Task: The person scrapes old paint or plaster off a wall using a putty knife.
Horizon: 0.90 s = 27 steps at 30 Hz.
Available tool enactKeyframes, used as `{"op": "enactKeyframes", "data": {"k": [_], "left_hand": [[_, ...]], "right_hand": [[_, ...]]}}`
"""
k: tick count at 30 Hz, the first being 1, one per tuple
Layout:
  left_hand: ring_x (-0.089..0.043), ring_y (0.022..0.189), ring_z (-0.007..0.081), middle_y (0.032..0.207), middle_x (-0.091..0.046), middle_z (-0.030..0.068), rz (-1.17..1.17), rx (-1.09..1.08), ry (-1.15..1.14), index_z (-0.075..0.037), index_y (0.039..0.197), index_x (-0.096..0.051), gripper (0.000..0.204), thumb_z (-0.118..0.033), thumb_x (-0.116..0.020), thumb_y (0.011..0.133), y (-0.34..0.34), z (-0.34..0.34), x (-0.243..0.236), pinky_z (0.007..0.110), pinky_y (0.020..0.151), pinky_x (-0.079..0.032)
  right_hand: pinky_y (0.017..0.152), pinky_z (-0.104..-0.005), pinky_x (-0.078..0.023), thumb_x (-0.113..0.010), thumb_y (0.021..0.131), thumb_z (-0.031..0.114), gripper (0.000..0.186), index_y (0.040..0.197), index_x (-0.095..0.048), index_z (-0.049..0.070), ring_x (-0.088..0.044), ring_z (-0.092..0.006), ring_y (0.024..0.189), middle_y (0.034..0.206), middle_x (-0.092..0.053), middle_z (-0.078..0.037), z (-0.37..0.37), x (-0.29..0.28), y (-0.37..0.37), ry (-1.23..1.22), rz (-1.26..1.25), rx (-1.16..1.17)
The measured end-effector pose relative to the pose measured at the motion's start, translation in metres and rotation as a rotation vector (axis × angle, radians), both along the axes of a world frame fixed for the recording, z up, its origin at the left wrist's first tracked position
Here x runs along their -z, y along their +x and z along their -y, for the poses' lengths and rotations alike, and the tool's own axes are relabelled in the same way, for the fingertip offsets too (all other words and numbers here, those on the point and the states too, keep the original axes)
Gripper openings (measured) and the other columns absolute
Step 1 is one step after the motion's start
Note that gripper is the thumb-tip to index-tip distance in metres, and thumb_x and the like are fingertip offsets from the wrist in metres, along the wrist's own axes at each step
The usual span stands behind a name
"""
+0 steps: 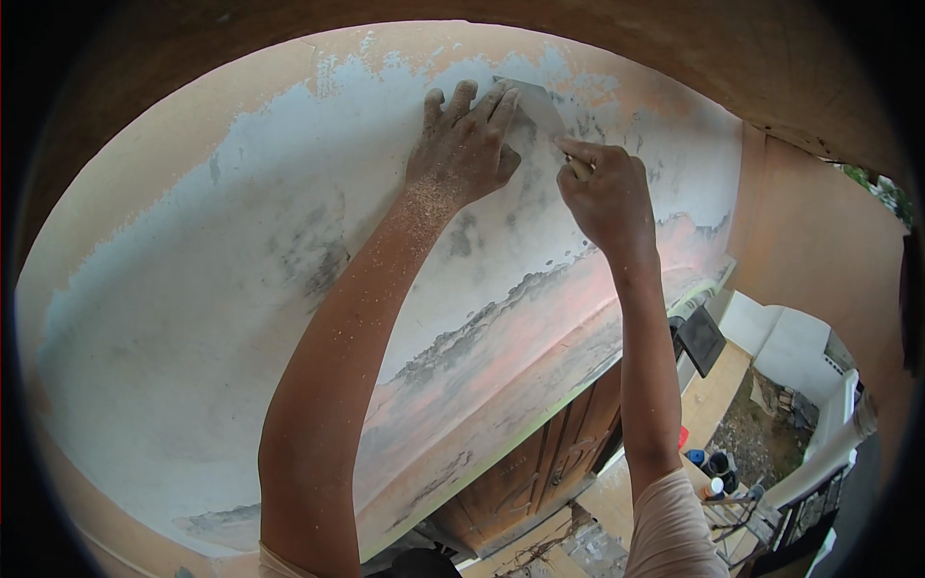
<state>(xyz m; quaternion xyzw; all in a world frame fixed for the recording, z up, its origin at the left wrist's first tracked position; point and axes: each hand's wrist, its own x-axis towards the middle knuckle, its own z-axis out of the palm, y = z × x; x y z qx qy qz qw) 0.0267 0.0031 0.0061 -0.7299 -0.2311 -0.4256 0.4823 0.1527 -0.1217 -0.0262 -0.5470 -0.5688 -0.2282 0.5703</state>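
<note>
My right hand (609, 197) is closed round the short handle of a wide scraper (536, 104). The scraper's flat metal blade points up and to the left, against the wall (385, 173) where pale orange paint borders a bare whitish patch. My left hand (461, 149) rests on the wall with its fingers spread, the index fingertip at the blade's left edge; whether it presses on the metal I cannot tell. Dust and small flakes cling to my left wrist. Dark grey stains mark the wall around and below both hands.
Below the patch, a pinkish ledge (511, 356) with rough grey edges runs up to the right. Under it is a brown wooden door (530, 462). A dark flat lamp-like fixture (701, 341) sits by the ledge's end. Far below at right stand containers (715, 486) and a white railing.
</note>
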Motion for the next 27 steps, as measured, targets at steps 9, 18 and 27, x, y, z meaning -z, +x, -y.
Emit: {"op": "enactKeyframes", "data": {"k": [9,18,27], "left_hand": [[-0.043,0.117,0.0242,0.138,-0.048,0.003,0.04,0.013,0.011,-0.011,0.136,-0.042,0.064,-0.032,-0.06,0.079,0.0032,-0.0028,-0.0001,0.045,0.099,-0.03],[-0.043,0.117,0.0232,0.137,-0.049,0.0022,0.069,0.042,0.004,-0.01,0.135,-0.043,0.062,-0.03,-0.06,0.079,0.0047,0.0009,-0.0015,0.043,0.099,-0.03],[-0.043,0.117,0.0236,0.137,-0.049,0.0026,0.065,0.041,0.007,-0.009,0.134,-0.045,0.059,-0.029,-0.058,0.079,-0.0007,0.0002,-0.0015,0.044,0.099,-0.029]], "right_hand": [[0.084,-0.0414,-0.051,-0.054,0.075,0.007,0.03,0.1,-0.069,-0.001,-0.064,-0.038,0.085,0.094,-0.065,-0.024,-0.0038,-0.0046,0.0014,0.01,0.0,0.025],[0.082,-0.0411,-0.052,-0.055,0.073,0.007,0.031,0.099,-0.069,-0.001,-0.065,-0.0376,0.082,0.093,-0.065,-0.024,-0.0025,-0.0058,0.0045,0.065,0.043,0.016],[0.082,-0.0417,-0.052,-0.055,0.073,0.007,0.03,0.097,-0.07,-0.001,-0.065,-0.0384,0.08,0.089,-0.066,-0.024,0.0017,-0.0077,-0.0047,0.01,0.027,0.013]]}}
